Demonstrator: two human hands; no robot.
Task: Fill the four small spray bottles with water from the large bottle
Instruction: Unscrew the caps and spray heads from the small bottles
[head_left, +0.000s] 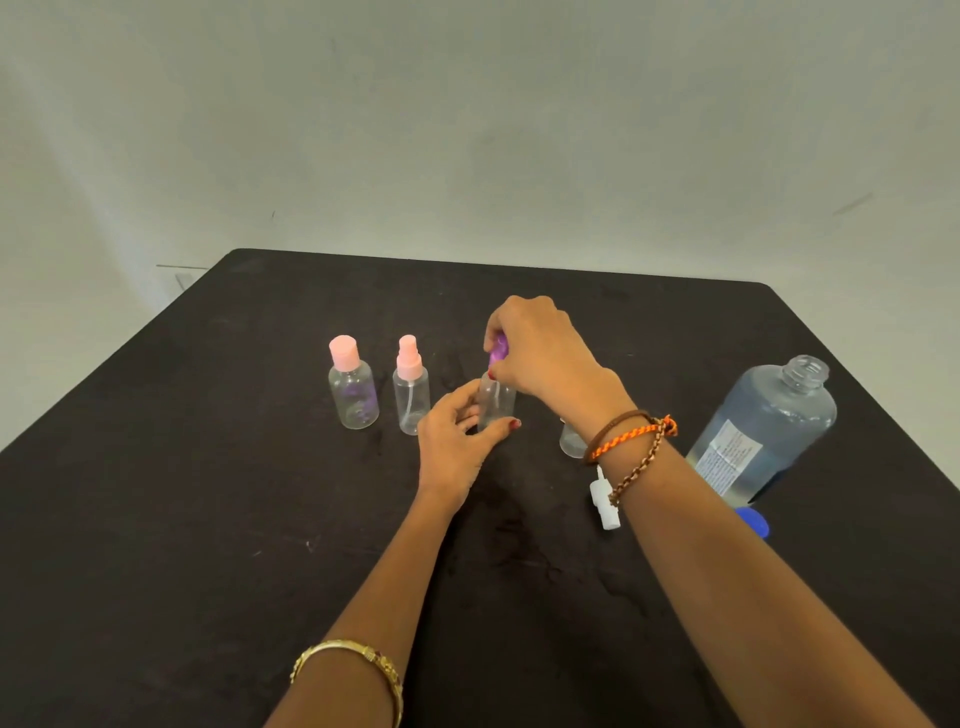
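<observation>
My left hand grips the clear body of a small spray bottle standing mid-table. My right hand pinches its purple cap from above. Two small bottles stand to the left: one with a pink round cap, one with a pink spray head. A fourth small bottle, without its top, is partly hidden behind my right wrist. Its white spray head lies on the table nearby. The large clear bottle, open and holding water, stands at the right.
The black table ends at a pale wall behind. A blue cap lies by the large bottle's base, under my right forearm. Bracelets sit on both wrists.
</observation>
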